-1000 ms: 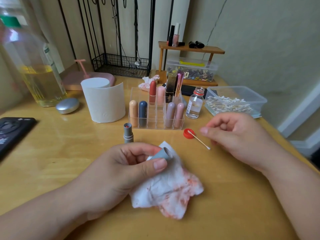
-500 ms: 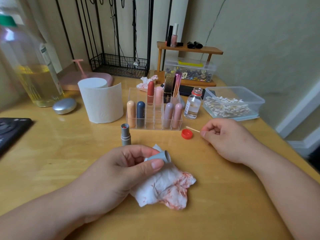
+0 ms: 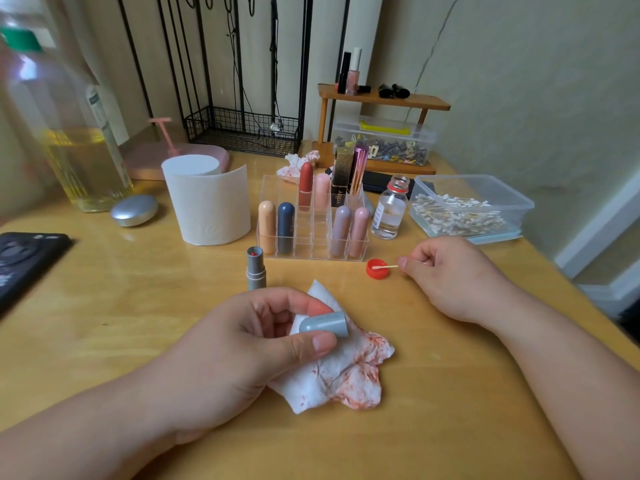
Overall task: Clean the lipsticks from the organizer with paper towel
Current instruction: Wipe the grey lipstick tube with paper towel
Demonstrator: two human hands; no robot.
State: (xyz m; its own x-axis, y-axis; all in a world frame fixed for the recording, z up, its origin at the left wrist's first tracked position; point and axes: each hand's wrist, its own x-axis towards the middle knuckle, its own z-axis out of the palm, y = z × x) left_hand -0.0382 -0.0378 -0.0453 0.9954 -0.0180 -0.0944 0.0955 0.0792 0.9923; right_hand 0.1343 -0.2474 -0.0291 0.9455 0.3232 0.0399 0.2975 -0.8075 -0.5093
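Left of the organizer [image 3: 304, 237] stands a roll of paper [image 3: 207, 202], handy if a fresh sheet is wanted. Just in front of the organizer's left corner the uncapped lipstick [image 3: 256, 268] stands upright on the table [image 3: 104, 323], with a little red showing at its top.

Further in front of the organizer, the left hand [image 3: 242, 341] curls its thumb and fingers round the grey cap [image 3: 323, 323]. The cap lies sideways with its mouth turned right. The paper towel [image 3: 343, 372], smeared red along its right side, lies beneath the hand and the cap. The other lipsticks [image 3: 285, 226] stand capped in the organizer's slots.

Just in front of the organizer's right corner sits a red bottle cap [image 3: 372, 273], and the tip of a cotton swab [image 3: 386, 267] rests in it. The right hand [image 3: 450, 275], to the front right of the organizer, pinches the swab's far end between thumb and forefinger, the other fingers tucked in. A small glass bottle [image 3: 389, 213] stands open just right of the organizer.

The step looks like wetting the swab to clean inside the grey cap. To do it well:
- Take up only a little liquid, and lift the swab straight out so the light red cap does not tip.
- Hold the grey cap firm with its mouth toward the swab.
- Twist the tip round the inner wall, then blot on a clean white corner of the towel, not the stained edge.
- Watch the left knuckles, because the uncapped lipstick stands close and could be knocked over.
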